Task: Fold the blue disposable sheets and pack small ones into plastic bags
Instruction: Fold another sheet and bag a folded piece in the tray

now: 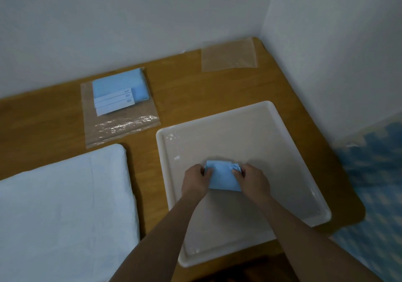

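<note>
A small folded blue sheet (223, 176) lies over the middle of a white tray (239, 125). My left hand (195, 180) pinches its left edge and my right hand (253, 180) pinches its right edge, fingers curled round the folds. A clear plastic bag (121, 116) at the back left holds folded blue sheets with white labels (117, 92). An empty clear plastic bag (228, 56) lies flat at the back right corner.
A stack of large pale blue sheets (63, 205) covers the near left of the wooden table (180, 81). White walls close the back and right sides. A blue patterned floor mat (378, 184) lies beyond the table's right edge.
</note>
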### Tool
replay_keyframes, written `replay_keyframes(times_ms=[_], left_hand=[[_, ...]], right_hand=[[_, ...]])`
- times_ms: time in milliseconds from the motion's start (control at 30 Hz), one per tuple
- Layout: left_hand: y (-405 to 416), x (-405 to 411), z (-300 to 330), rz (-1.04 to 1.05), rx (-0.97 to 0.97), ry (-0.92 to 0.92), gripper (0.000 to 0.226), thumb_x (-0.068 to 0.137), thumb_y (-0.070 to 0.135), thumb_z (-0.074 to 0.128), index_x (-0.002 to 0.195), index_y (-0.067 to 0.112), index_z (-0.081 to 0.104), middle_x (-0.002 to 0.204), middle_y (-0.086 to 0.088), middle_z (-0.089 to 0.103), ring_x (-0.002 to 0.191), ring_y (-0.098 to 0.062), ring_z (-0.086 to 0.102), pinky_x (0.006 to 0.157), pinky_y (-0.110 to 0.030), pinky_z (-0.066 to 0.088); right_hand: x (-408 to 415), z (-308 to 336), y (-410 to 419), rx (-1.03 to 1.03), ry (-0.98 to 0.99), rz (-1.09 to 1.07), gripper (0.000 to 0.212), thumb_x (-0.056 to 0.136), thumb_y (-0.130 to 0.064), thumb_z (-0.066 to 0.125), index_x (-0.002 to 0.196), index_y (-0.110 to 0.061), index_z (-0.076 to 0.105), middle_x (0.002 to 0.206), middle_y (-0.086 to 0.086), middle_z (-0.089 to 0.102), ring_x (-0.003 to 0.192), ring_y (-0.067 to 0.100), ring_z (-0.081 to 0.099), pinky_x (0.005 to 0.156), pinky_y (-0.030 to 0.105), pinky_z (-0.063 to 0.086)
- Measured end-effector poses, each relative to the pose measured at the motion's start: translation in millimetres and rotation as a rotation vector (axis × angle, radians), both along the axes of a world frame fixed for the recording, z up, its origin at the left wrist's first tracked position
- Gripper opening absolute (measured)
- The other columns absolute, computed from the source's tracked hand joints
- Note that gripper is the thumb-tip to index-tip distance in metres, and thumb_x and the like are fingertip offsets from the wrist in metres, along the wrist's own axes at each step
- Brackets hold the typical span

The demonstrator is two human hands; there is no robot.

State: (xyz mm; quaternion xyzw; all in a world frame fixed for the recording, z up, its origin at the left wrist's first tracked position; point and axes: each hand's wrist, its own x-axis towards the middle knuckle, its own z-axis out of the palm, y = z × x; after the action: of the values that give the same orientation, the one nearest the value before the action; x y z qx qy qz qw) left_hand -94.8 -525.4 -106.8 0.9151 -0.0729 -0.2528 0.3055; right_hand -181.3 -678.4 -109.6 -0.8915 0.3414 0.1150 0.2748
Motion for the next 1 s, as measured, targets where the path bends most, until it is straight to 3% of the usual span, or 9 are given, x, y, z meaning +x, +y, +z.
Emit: replay_keyframes(times_ms=[67,133,200,267,367,433,667,900,1000], left_hand=[[-3.4,-3.7,3.1,0.023,0.073,-0.059,0.024,0.091,0.034,0.061,0.095,0.012,0.052,0.092,-0.004,0.055,0.091,-0.024,0.058,0.07,-0.027,0.04],[-2.8,-7.3,2.0,-0.145,0.204,-0.275,0.036,0.092,0.028,0.057,0.124,0.014,0.046,0.118,-0.005,0.051,0.107,-0.023,0.052,0.087,-0.034,0.045],[1.3,-10.5,-0.5,-0.468,0.249,-0.437,0.048,0.096,0.019,0.046,0.143,0.019,0.035,0.143,-0.005,0.041,0.131,-0.026,0.039,0.106,-0.038,0.033],[7.5,-11.3,-6.8,-0.665,0.254,-0.419,0.054,0.101,0.019,0.034,0.153,0.021,0.02,0.16,0.0,0.017,0.148,-0.024,0.013,0.118,-0.042,0.012],[19.0,-11.7,-16.5,-0.652,0.265,-0.342,0.054,0.103,0.039,0.015,0.153,0.029,-0.003,0.159,0.014,-0.011,0.148,-0.016,-0.013,0.119,-0.042,-0.006],[22.4,-11.4,-19.0,-0.686,0.3,-0.337,0.056,0.101,0.046,0.007,0.151,0.031,-0.013,0.156,0.016,-0.021,0.145,-0.012,-0.021,0.118,-0.042,-0.013],[20.2,-8.5,-21.9,-0.712,0.33,-0.352,0.061,0.101,0.049,0.014,0.153,0.023,-0.003,0.161,0.005,-0.005,0.148,-0.017,-0.004,0.12,-0.049,0.0],[13.2,-3.7,-21.3,-0.706,0.361,-0.282,0.065,0.099,0.054,0.015,0.153,0.026,-0.008,0.16,0.008,-0.011,0.148,-0.016,-0.01,0.12,-0.045,-0.001],[5.5,-2.5,-13.4,-0.477,0.358,-0.245,0.071,0.091,0.059,0.039,0.147,0.017,0.028,0.15,-0.007,0.028,0.137,-0.026,0.027,0.111,-0.039,0.025]], right_hand=[[2.5,1.7,-0.1,-0.011,-0.021,-0.039,0.032,0.092,-0.042,0.058,0.106,-0.013,0.055,0.099,0.014,0.066,0.096,0.034,0.061,0.076,0.038,0.046],[3.2,1.3,-0.7,-0.114,-0.115,0.042,0.037,0.089,-0.035,0.063,0.118,-0.014,0.055,0.107,0.012,0.062,0.102,0.033,0.057,0.082,0.039,0.045],[3.0,-2.4,-1.4,-0.202,-0.188,0.257,0.043,0.089,-0.025,0.063,0.131,-0.015,0.056,0.125,0.01,0.059,0.114,0.032,0.053,0.089,0.039,0.043],[2.9,-6.6,-2.6,-0.269,-0.205,0.455,0.041,0.09,-0.017,0.059,0.131,-0.017,0.059,0.137,0.003,0.056,0.124,0.025,0.054,0.094,0.036,0.043],[-3.1,-14.1,-7.1,-0.3,-0.221,0.552,0.042,0.093,-0.032,0.044,0.128,-0.019,0.063,0.138,-0.002,0.057,0.127,0.018,0.054,0.1,0.033,0.038],[-7.8,-20.6,-12.4,-0.279,-0.152,0.605,0.054,0.095,-0.045,0.034,0.137,-0.018,0.055,0.145,-0.002,0.049,0.135,0.019,0.046,0.107,0.04,0.028],[-10.3,-38.6,-19.8,-0.249,-0.09,0.687,0.062,0.101,-0.051,0.029,0.15,-0.013,0.034,0.158,0.004,0.027,0.148,0.021,0.021,0.117,0.05,0.021],[-3.6,-31.5,-21.8,-0.236,-0.134,0.678,0.061,0.097,-0.052,0.035,0.145,-0.015,0.043,0.155,0.002,0.035,0.144,0.022,0.029,0.112,0.051,0.027],[4.1,-24.0,-19.9,-0.163,-0.15,0.599,0.062,0.088,-0.056,0.039,0.135,-0.019,0.055,0.145,0.002,0.048,0.133,0.025,0.046,0.104,0.046,0.036]])
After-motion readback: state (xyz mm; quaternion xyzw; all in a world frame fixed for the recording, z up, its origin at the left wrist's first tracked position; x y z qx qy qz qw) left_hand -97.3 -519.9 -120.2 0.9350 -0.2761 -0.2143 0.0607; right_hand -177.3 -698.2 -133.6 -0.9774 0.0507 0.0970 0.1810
